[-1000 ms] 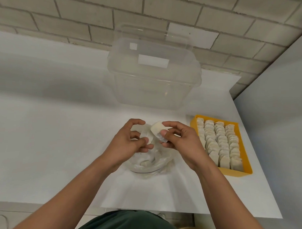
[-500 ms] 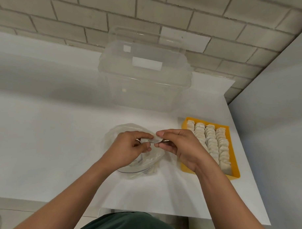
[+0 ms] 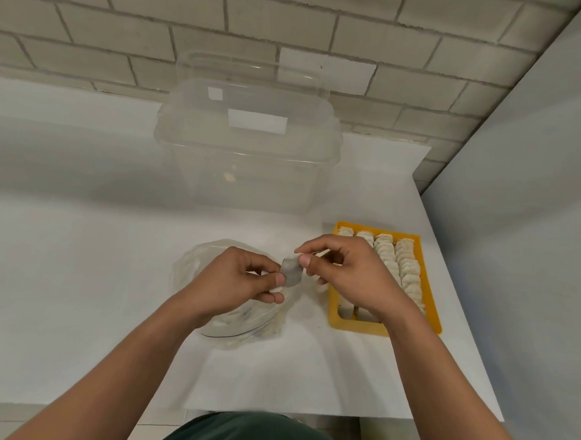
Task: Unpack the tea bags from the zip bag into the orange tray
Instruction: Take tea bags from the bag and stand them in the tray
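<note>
Head cam: vs 1 s ago, you have brought the tea bag (image 3: 292, 273) lower, and both hands share it now. Your left hand (image 3: 241, 277) pinches its near-left edge w/ thumb and forefinger; your right hand (image 3: 353, 271) pinches the far edge, other fingers loosely curled. It hangs over the zip bag (image 3: 239, 333), just left of the orange tray (image 3: 382, 329). The tray looks nearly full; prob. you straighten the bag before placing it.

Your right hand (image 3: 356, 281) hides near-left rows of the rectangular orange plastic tray (image 3: 358, 327). Left hand (image 3: 237, 283) covers most of the crumpled clear zip bag (image 3: 188, 272). The small pale piece (image 3: 292, 274) you're pinching is too blurred to identify.
</note>
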Action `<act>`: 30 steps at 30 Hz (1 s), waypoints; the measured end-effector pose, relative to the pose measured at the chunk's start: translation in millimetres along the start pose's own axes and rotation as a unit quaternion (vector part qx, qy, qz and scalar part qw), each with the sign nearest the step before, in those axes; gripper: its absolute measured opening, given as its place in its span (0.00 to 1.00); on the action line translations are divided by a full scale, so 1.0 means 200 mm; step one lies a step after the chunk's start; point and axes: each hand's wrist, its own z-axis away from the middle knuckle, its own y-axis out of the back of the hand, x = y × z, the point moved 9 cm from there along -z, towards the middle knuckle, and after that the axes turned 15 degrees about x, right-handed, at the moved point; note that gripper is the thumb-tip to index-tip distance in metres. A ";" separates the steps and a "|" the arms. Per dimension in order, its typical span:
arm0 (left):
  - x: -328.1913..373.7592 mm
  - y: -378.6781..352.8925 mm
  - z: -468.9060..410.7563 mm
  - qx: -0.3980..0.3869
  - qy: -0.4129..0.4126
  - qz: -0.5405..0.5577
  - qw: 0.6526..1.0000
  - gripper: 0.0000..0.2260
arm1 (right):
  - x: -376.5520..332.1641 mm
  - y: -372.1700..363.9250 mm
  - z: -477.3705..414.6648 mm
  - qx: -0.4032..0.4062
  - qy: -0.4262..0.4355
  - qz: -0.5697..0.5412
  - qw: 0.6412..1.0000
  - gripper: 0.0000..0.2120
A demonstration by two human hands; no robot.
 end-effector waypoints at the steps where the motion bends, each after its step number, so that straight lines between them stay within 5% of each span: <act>1: 0.01 -0.01 0.00 -0.006 0.002 0.004 1.000 0.03 | 0.00 0.01 -0.01 0.005 0.011 0.014 1.000 0.05; 6: 0.03 -0.03 -0.02 -0.001 0.001 0.017 1.000 0.06 | 0.04 0.15 -0.02 0.069 0.040 0.042 0.996 0.04; 12: 0.03 -0.02 0.00 -0.016 -0.035 -0.057 0.998 0.22 | 0.23 0.49 -0.09 0.238 -0.009 0.025 0.971 0.06; 21: 0.13 0.03 -0.02 0.062 -0.116 -0.093 0.987 0.13 | 0.49 0.43 -0.31 0.117 -0.096 0.048 0.987 0.07; 30: 0.16 0.11 -0.03 0.136 -0.148 -0.094 0.975 0.07 | 0.57 0.37 -0.43 0.191 -0.007 0.204 0.960 0.04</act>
